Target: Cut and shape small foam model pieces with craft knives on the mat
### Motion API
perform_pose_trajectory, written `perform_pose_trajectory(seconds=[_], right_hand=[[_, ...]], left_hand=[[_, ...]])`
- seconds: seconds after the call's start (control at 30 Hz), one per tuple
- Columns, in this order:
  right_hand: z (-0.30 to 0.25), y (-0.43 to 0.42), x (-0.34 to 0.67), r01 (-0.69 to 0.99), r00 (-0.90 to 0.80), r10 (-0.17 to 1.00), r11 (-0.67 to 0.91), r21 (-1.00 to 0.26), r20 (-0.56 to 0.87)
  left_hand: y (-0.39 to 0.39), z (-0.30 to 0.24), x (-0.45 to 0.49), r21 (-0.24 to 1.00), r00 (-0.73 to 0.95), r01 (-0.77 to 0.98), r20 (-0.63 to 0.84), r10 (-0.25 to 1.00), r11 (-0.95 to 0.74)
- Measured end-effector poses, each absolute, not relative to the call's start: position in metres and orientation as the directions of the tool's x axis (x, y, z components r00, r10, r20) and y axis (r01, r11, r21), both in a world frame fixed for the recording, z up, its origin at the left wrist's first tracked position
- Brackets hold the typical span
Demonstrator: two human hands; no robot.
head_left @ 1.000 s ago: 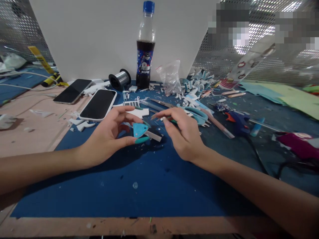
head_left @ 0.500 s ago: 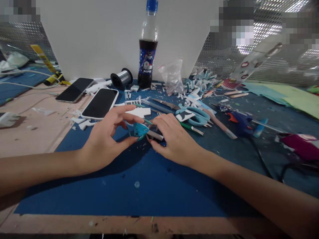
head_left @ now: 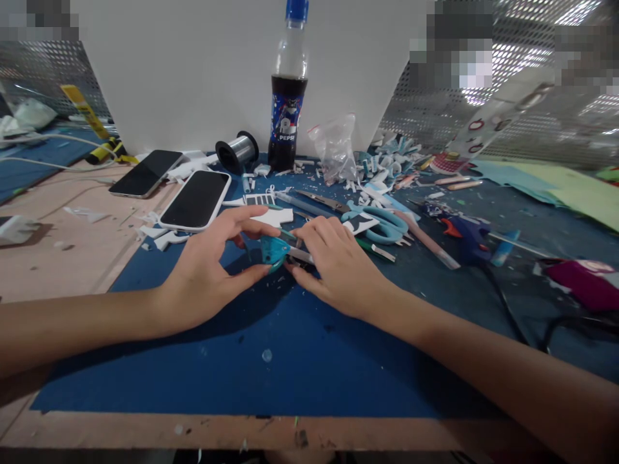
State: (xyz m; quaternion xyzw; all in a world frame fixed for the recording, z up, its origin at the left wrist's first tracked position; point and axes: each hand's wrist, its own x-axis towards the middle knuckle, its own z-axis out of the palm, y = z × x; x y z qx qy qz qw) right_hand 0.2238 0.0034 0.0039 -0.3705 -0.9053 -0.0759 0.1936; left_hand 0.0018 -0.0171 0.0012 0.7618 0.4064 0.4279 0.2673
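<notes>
Between thumb and fingers, my left hand (head_left: 207,274) pinches a small teal piece with curved edges (head_left: 275,250), held just above the blue mat (head_left: 232,374). My right hand (head_left: 336,264) is closed at the piece's right side, its fingertips touching or almost touching it. A pale flat strip (head_left: 300,256) shows under the right fingers; whether they grip it or the teal piece is hard to make out. Behind the hands lie a white cut-out piece (head_left: 278,217) and light-blue scissors (head_left: 382,225).
Two phones (head_left: 196,200) lie at the back left, near a wire spool (head_left: 236,153). A Pepsi bottle (head_left: 287,116) stands behind a clear plastic bag (head_left: 336,151) and foam scraps (head_left: 391,158). To the right are a blue glue gun (head_left: 469,238) with its cable and a magenta item (head_left: 585,283).
The teal piece has turned slightly and sits a little nearer my right hand. My right fingers have shifted slightly left; both hands stay in nearly the same place.
</notes>
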Motion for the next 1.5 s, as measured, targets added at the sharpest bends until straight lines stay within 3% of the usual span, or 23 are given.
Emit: perform_pose_trajectory(seconds=[0.17, 0.27, 0.37, 0.47, 0.57, 0.63, 0.77, 0.83, 1.0, 1.23, 1.4, 1.5], right_hand=[[0.000, 0.009, 0.225, 0.660, -0.691, 0.598, 0.751, 0.017, 0.407], [0.001, 0.010, 0.229, 0.660, -0.732, 0.574, 0.730, 0.175, 0.366], [0.007, 0.006, 0.231, 0.682, -0.731, 0.628, 0.665, 0.303, 0.268], [0.016, 0.004, 0.232, 0.704, -0.698, 0.706, 0.643, 0.301, 0.123], [0.024, 0.005, 0.233, 0.719, -0.678, 0.735, 0.660, 0.220, 0.010], [0.026, 0.008, 0.234, 0.735, -0.675, 0.738, 0.670, 0.106, 0.020], [0.024, 0.012, 0.237, 0.692, -0.613, 0.746, 0.665, -0.279, 0.258], [0.023, 0.015, 0.239, 0.648, -0.526, 0.764, 0.645, -0.406, 0.374], [0.021, 0.022, 0.245, 0.615, -0.384, 0.771, 0.624, -0.481, 0.508], [0.022, 0.024, 0.247, 0.595, -0.338, 0.798, 0.592, -0.543, 0.500], [0.021, 0.031, 0.250, 0.624, -0.116, 0.763, 0.554, -0.552, 0.636], [0.023, 0.032, 0.250, 0.486, -0.056, 0.769, 0.578, -0.655, 0.637]], left_hand=[[-0.017, 0.003, 0.002, 0.754, 0.323, 0.388, 0.427, 0.845, -0.530], [-0.016, 0.005, 0.002, 0.754, 0.321, 0.419, 0.397, 0.860, -0.505], [-0.013, 0.005, 0.002, 0.745, 0.348, 0.502, 0.291, 0.891, -0.440], [-0.011, 0.005, 0.003, 0.724, 0.375, 0.581, 0.168, 0.912, -0.372], [-0.010, 0.005, 0.003, 0.721, 0.390, 0.607, 0.096, 0.916, -0.334], [-0.010, 0.006, 0.004, 0.730, 0.400, 0.600, 0.080, 0.913, -0.327], [-0.009, 0.007, 0.004, 0.750, 0.415, 0.581, 0.061, 0.908, -0.316], [-0.009, 0.007, 0.003, 0.758, 0.420, 0.572, 0.056, 0.906, -0.312], [-0.009, 0.007, 0.003, 0.754, 0.424, 0.578, 0.050, 0.904, -0.312], [-0.009, 0.006, 0.002, 0.790, 0.384, 0.541, 0.072, 0.920, -0.288], [-0.006, 0.000, 0.000, 0.816, 0.357, 0.520, 0.059, 0.932, -0.251], [-0.007, -0.001, -0.002, 0.800, 0.342, 0.505, 0.160, 0.926, -0.324]])
